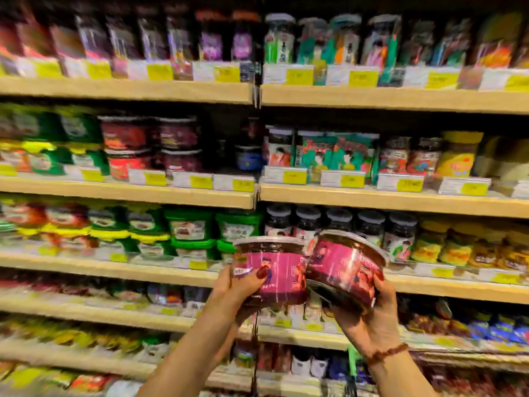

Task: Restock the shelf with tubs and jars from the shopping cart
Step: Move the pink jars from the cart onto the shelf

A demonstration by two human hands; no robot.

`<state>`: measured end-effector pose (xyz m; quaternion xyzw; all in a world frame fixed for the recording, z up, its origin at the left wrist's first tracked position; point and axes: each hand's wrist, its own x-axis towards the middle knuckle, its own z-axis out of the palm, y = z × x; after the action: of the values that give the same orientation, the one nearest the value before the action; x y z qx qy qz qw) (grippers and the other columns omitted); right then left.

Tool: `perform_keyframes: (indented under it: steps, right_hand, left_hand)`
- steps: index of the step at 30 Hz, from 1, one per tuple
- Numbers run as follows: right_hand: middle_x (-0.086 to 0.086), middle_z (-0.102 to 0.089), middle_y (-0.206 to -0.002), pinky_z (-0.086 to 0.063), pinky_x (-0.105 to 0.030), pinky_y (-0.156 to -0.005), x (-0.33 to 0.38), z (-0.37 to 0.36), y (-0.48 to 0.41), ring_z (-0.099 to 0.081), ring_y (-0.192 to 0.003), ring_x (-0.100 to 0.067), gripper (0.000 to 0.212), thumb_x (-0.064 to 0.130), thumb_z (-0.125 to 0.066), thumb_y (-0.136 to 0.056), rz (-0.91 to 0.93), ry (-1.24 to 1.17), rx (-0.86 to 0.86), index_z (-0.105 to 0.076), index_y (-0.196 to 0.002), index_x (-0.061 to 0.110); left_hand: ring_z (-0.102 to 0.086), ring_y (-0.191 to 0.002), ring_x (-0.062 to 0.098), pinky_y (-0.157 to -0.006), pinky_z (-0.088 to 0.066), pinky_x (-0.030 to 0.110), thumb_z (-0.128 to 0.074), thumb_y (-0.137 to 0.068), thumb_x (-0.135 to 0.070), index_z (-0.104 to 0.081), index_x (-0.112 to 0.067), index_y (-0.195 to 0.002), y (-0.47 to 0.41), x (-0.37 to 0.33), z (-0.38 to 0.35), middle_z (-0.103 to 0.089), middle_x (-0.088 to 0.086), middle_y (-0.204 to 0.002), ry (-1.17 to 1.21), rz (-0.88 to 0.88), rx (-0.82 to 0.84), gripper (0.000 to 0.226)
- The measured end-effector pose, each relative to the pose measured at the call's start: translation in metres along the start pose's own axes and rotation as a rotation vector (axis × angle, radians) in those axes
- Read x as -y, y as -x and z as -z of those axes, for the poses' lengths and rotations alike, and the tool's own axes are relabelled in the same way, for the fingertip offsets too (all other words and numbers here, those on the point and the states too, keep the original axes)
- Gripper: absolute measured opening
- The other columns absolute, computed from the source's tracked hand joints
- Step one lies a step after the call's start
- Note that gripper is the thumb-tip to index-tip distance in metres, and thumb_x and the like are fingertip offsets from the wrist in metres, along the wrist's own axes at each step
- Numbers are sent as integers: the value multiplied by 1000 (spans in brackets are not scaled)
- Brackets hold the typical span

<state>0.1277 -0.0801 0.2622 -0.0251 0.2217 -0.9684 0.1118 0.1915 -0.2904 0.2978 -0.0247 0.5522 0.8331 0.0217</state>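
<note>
Two round tubs with pink labels and clear lids are raised in front of the shelves. My left hand (237, 287) grips the left tub (272, 270) from below and the side, thumb across its label; this tub stands upright. My right hand (369, 313) holds the right tub (346, 267) from underneath, tilted with its lid leaning to the upper left. The two tubs touch side by side. Similar dark pink tubs (177, 147) are stacked two high on the second shelf (128, 193), upper left of my hands. The shopping cart is out of view.
Wooden shelves run across the whole view, packed with green tubs (189, 227), dark-lidded jars (337, 222), yellow jars (458, 156) and packets. A dim gap with little stock (229, 138) lies right of the stacked pink tubs. Yellow price tags line the shelf edges. The picture is blurred.
</note>
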Motion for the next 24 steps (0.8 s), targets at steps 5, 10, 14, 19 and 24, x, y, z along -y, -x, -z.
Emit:
perform_keyframes:
  steps: [5, 10, 14, 19, 24]
  right_hand:
    - [-12, -69, -104, -55, -44, -79, -53, -51, -15, -72, -84, -24, 122, 23, -97, -10, 53, 22, 65, -54, -124, 11]
    - [-9, -66, -107, -60, -36, -70, -95, -95, -31, -71, -82, -21, 122, 24, -96, -9, 65, 101, 127, -54, -122, 13]
    - [-9, -69, -105, -56, -39, -79, -114, -121, -43, -70, -88, -23, 104, 24, -96, -11, 95, 133, 194, -61, -108, 15]
    - [-8, -73, -96, -49, -42, -88, -122, -142, -66, -71, -85, -21, 72, 23, -96, -11, 99, 151, 264, -78, -80, 15]
    - [-11, -72, -95, -55, -40, -80, -119, -157, -102, -70, -84, -23, 85, 22, -96, -13, 86, 198, 305, -71, -93, 10]
  left_hand:
    - [-70, -78, 25, -63, -56, 38, -82, -34, -42, -41, -13, -133, 2, -39, 60, -70, 10, -97, -49, -152, -147, 111]
    - [-65, -103, 25, -90, -52, 43, -86, -28, -56, -37, -24, -135, 6, -73, 109, -54, 10, -131, -68, -214, -151, 122]
    - [-70, -88, 18, -76, -53, 31, -79, -38, -49, -37, -16, -137, 8, -95, 130, -61, 10, -118, -69, -280, -146, 113]
    - [-71, -84, 16, -71, -55, 30, -77, -43, -48, -51, -13, -120, -10, -120, 142, -68, 8, -105, -78, -352, -181, 88]
    - [-70, -88, 21, -79, -57, 36, -79, -53, -39, -56, -6, -117, -52, -148, 148, -71, 12, -102, -52, -419, -243, 75]
